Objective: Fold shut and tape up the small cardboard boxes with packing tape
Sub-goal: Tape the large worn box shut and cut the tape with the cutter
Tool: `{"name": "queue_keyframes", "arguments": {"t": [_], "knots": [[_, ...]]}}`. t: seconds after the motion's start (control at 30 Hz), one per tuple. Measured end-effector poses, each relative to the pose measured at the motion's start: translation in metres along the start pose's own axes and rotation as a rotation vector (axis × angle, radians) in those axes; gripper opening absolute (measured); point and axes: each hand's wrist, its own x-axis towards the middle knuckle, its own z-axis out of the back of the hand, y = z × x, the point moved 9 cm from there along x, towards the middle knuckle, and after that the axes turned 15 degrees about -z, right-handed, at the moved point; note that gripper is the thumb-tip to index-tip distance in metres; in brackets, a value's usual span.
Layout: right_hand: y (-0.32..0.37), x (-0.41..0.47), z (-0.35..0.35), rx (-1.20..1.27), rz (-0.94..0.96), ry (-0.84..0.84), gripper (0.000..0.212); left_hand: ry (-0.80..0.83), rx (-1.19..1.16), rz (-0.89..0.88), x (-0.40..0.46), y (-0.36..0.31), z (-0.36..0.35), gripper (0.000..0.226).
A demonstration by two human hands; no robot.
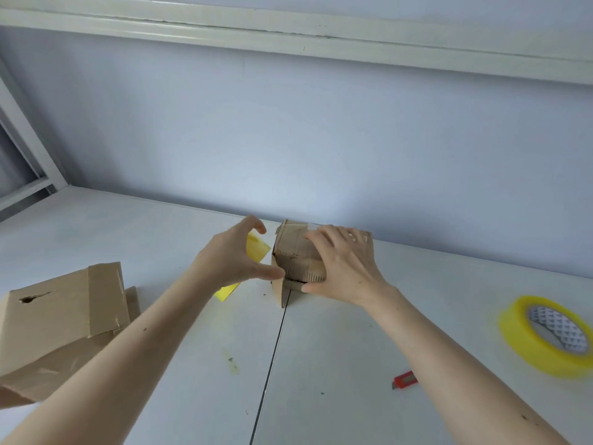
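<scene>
While the right hand [345, 268] lies spread and gripping over the small box [300, 252] at the frame's centre on the bench [337, 348], the left hand [234, 258], thumb and fingers parted and empty, should press the loose side flap [278, 292] flat before taping.

A plain indoor packing spot, likely a home or small workroom: a white table [337, 364] stands against a bare pale-blue wall [288, 139] with white trim [288, 36] above. Cardboard boxes [57, 322] sit near left, a yellow tape roll [545, 335] and a red cutter [405, 379] near right.
</scene>
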Motion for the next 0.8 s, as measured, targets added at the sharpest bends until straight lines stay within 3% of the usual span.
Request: {"name": "queue_keyframes", "arguments": {"t": [0.27, 0.37, 0.57, 0.8], "knots": [[-0.007, -0.015, 0.002, 0.096, -0.033, -0.061, 0.082, -0.129, 0.173, 0.066, -0.014, 0.000, -0.029, 0.078], [-0.008, -0.018, 0.003, 0.094, -0.030, -0.040, 0.073, -0.172, 0.111, 0.044, -0.015, 0.006, -0.032, 0.078], [-0.012, -0.016, 0.006, 0.093, -0.053, 0.043, 0.074, -0.209, -0.064, 0.009, -0.016, 0.019, -0.025, 0.092], [-0.001, -0.018, -0.005, -0.175, -0.043, 0.113, 0.078, -0.269, -0.019, 0.068, -0.018, 0.023, -0.024, 0.090]]}}
